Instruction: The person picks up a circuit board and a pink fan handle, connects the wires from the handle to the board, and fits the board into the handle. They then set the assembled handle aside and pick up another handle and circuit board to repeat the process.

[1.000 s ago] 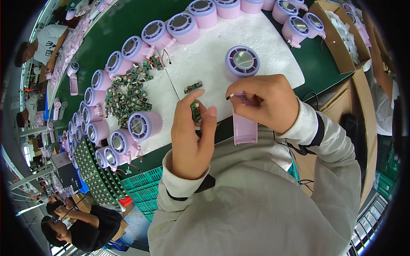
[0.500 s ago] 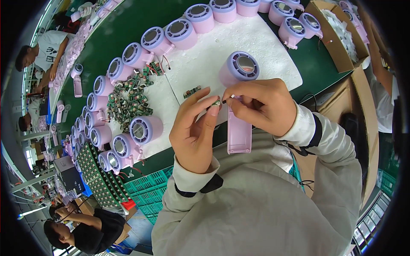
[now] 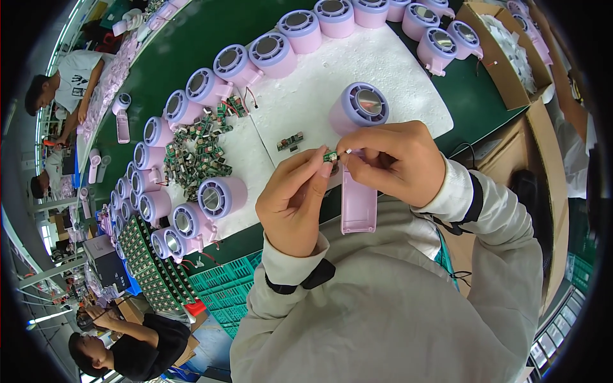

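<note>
- The left hand (image 3: 295, 203) pinches a small green circuit board (image 3: 330, 156) between thumb and fingertips, just left of the right hand.
- The right hand (image 3: 402, 161) has thumb and forefinger pressed together on what looks like a small white plug (image 3: 348, 152); whether plug and board touch, I cannot tell.
- Beneath the right hand lies a pink handle shell (image 3: 359, 205), open side up, pointing to the near side; its round fan body (image 3: 359, 110) stands beyond, on the white foam sheet (image 3: 415, 86) covering part of the counter (image 3: 471, 105).
- The board is probably light, stiff and fragile; best taken by its edges, clear of the components.
- The plug should be light too, any thin leads easily strained, so grip its hard body.
- The shell looks like smooth, rigid, rather slippery plastic; its side walls offer the surest hold.
- Left of the hands lie a loose board (image 3: 290, 142) and, farther left, a heap of boards (image 3: 196, 153).
</note>
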The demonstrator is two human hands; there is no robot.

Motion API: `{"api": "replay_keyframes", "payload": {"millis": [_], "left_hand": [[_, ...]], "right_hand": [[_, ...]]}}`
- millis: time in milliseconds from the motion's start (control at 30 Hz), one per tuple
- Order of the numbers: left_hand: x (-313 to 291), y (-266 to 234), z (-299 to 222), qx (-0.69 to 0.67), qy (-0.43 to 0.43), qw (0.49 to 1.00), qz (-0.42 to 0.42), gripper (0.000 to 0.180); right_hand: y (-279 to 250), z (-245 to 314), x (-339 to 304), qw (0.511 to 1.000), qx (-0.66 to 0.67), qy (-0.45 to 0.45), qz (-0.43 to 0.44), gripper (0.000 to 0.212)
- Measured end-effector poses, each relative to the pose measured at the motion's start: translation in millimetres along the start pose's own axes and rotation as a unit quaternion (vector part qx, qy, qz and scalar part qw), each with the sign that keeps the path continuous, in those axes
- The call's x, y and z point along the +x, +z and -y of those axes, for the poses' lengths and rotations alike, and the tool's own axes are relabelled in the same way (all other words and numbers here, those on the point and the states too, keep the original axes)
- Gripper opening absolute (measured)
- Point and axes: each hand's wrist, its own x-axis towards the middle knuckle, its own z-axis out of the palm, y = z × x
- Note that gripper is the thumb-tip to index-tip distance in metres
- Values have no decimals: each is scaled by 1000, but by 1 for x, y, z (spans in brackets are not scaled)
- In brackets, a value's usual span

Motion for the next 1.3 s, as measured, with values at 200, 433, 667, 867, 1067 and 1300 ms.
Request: {"api": "replay_keyframes", "payload": {"millis": [200, 433, 667, 867, 1067, 1300], "left_hand": [[-2, -11, 0, 159, 77, 984, 36, 24], [-2, -15, 10, -140, -59, 982, 112, 23], [5, -16, 15, -197, -108, 963, 151, 22], [4, -14, 14, -197, -100, 961, 165, 21], [-4, -3, 24, -210, -70, 970, 105, 20], [-5, 3, 21, -269, -67, 957, 86, 22]], "right_hand": [[-7, 6, 0, 998, 41, 49, 24, 18], [-18, 4, -3, 978, 130, 144, 76, 20], [-14, 0, -4, 973, 158, 153, 67, 17], [-7, 3, -6, 984, 120, 123, 41, 12], [0, -6, -5, 993, 84, 85, 7, 19], [-7, -11, -14, 998, -27, -38, 42, 19]]}}
